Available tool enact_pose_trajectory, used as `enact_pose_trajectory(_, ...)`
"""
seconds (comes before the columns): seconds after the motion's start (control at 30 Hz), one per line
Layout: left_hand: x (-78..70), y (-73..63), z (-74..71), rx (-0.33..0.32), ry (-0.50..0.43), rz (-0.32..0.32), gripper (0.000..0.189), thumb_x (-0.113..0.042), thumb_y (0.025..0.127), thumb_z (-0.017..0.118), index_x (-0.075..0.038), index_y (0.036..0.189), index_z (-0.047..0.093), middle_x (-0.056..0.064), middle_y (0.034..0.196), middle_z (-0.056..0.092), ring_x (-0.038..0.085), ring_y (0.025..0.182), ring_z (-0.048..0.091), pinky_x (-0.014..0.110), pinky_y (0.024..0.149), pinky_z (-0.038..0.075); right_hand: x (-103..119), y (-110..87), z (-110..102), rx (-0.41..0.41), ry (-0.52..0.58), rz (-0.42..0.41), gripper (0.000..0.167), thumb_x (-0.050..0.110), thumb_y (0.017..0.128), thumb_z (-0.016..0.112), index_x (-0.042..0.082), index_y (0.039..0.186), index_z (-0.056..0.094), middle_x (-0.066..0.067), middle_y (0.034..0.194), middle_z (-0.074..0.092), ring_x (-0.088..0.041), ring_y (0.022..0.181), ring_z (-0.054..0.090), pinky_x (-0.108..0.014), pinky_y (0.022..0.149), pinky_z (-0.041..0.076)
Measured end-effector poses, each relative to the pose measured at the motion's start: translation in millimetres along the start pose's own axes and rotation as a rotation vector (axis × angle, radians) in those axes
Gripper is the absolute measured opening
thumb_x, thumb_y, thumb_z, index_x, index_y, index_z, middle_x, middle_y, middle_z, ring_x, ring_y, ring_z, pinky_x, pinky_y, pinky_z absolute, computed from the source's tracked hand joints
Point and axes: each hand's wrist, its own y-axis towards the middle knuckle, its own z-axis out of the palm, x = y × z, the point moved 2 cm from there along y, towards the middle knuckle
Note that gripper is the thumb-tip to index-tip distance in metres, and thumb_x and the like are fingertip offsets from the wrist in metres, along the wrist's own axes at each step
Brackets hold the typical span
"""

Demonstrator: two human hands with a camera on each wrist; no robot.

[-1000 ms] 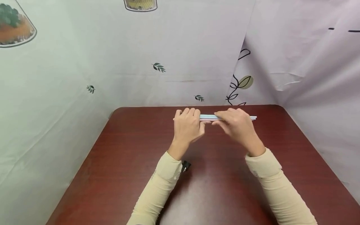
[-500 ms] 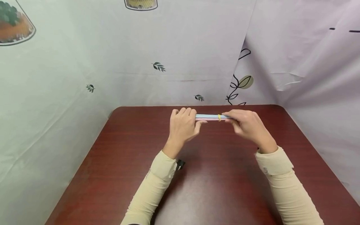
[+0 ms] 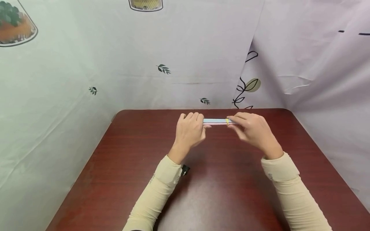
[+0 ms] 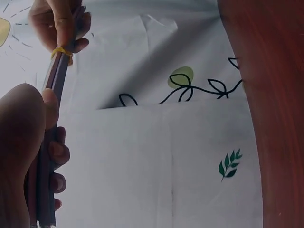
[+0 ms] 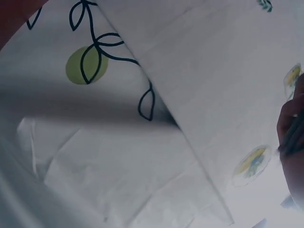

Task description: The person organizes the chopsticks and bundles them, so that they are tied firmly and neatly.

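Observation:
A bundle of slim pastel sticks [image 3: 214,122], light blue, lavender and pink, is held level above the far part of the table. A yellow rubber band [image 3: 227,122] circles the bundle towards its right end. My left hand [image 3: 190,130] grips the left part, fingers curled round it. In the left wrist view, the sticks [image 4: 58,78] run past the left thumb up to the other hand. My right hand [image 3: 252,130] pinches the bundle at the band, fingertips against it, and covers the right end. At the right wrist view's edge, part of a hand [image 5: 293,128] shows, dim and cut off.
A dark red-brown table [image 3: 138,160] lies under both arms. White printed cloth [image 3: 185,51] hangs behind it and along the sides. A small black object [image 3: 185,170] shows beside the left sleeve.
My right hand slid right along the sticks, uncovering the yellow band, then came back slightly left onto it. The left hand kept its grip and shifted only a little.

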Motion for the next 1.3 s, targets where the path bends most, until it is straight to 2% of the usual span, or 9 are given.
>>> enact_pose_trajectory(0.1,-3.0,0.1,0.7,-0.021,0.007,0.006,0.01,-0.02,0.074,0.061,-0.012,0.075,0.055,0.001,0.068,0.055,0.021,0.068,0.057,0.035,0.063,0.04,8.1,4.0,6.9,-0.039,-0.098,-0.063,0.023,0.018,0.09,0.069,-0.002,0.101,0.071,-0.009,0.082,0.065,-0.023,0.054,0.051,-0.037,0.047,0.043)
enact_pose_trajectory(0.2,-3.1,-0.1,1.6,-0.02,0.011,-0.001,0.01,-0.02,0.074,0.061,-0.012,0.075,0.055,0.002,0.068,0.056,0.021,0.067,0.057,0.035,0.063,0.039,13.4,7.1,12.5,-0.086,-0.154,-0.079,0.042,0.034,0.102,0.053,-0.004,0.1,0.071,-0.013,0.081,0.064,-0.027,0.053,0.05,-0.036,0.046,0.039)
enact_pose_trajectory(0.3,-1.9,0.0,2.4,-0.013,0.011,-0.013,0.011,-0.02,0.074,0.062,-0.011,0.075,0.055,0.002,0.068,0.056,0.021,0.067,0.057,0.035,0.063,0.039,15.3,9.3,16.1,-0.099,-0.181,-0.07,0.051,0.04,0.102,0.047,-0.004,0.101,0.072,-0.013,0.082,0.065,-0.028,0.058,0.054,-0.036,0.047,0.039)
enact_pose_trajectory(0.47,-5.4,1.6,5.1,-0.018,0.026,0.007,0.013,-0.023,0.076,0.062,-0.012,0.076,0.056,0.002,0.068,0.057,0.021,0.066,0.058,0.035,0.063,0.039,18.0,13.4,24.6,-0.016,-0.213,-0.098,0.034,0.026,0.091,0.069,-0.002,0.108,0.071,-0.012,0.086,0.067,-0.029,0.069,0.059,-0.036,0.051,0.044)
enact_pose_trajectory(0.6,-13.0,1.6,5.7,-0.006,0.019,0.043,0.011,-0.023,0.076,0.06,-0.013,0.076,0.057,0.001,0.068,0.056,0.02,0.065,0.058,0.035,0.061,0.039,18.7,13.7,25.8,0.059,-0.164,-0.115,0.041,0.019,0.081,0.08,0.0,0.116,0.07,-0.009,0.09,0.07,-0.029,0.073,0.06,-0.036,0.055,0.046)
enact_pose_trajectory(0.77,-9.1,1.7,2.4,0.012,0.028,-0.002,0.014,-0.026,0.077,0.063,-0.013,0.078,0.057,0.0,0.069,0.057,0.019,0.067,0.058,0.035,0.064,0.039,8.0,10.1,7.0,0.033,-0.057,-0.04,0.04,0.013,0.076,0.083,0.001,0.112,0.072,-0.009,0.091,0.071,-0.028,0.07,0.061,-0.04,0.057,0.05)
enact_pose_trajectory(0.93,-9.5,5.2,-2.9,-0.005,0.05,0.015,0.011,-0.024,0.075,0.061,-0.013,0.076,0.057,0.0,0.068,0.058,0.02,0.065,0.058,0.035,0.063,0.04,16.3,16.0,11.0,0.033,-0.098,-0.081,0.022,0.003,0.08,0.074,-0.001,0.102,0.07,-0.01,0.087,0.068,-0.026,0.065,0.061,-0.037,0.053,0.048)
enact_pose_trajectory(1.17,-8.7,-0.4,-3.8,0.012,0.056,0.037,0.01,-0.025,0.077,0.061,-0.014,0.079,0.061,-0.001,0.071,0.058,0.018,0.068,0.059,0.036,0.065,0.04,23.9,15.0,23.5,0.06,-0.108,-0.078,0.051,0.028,0.076,0.084,0.007,0.121,0.071,-0.006,0.093,0.071,-0.024,0.063,0.061,-0.033,0.049,0.043)
enact_pose_trajectory(1.3,0.0,-0.4,-8.4,0.034,0.033,0.031,0.014,-0.027,0.078,0.064,-0.014,0.082,0.062,-0.001,0.074,0.059,0.019,0.072,0.058,0.037,0.068,0.041,7.1,7.6,8.2,0.039,-0.04,0.008,0.048,0.031,0.071,0.086,0.011,0.113,0.075,-0.003,0.083,0.071,-0.02,0.058,0.059,-0.036,0.05,0.045)
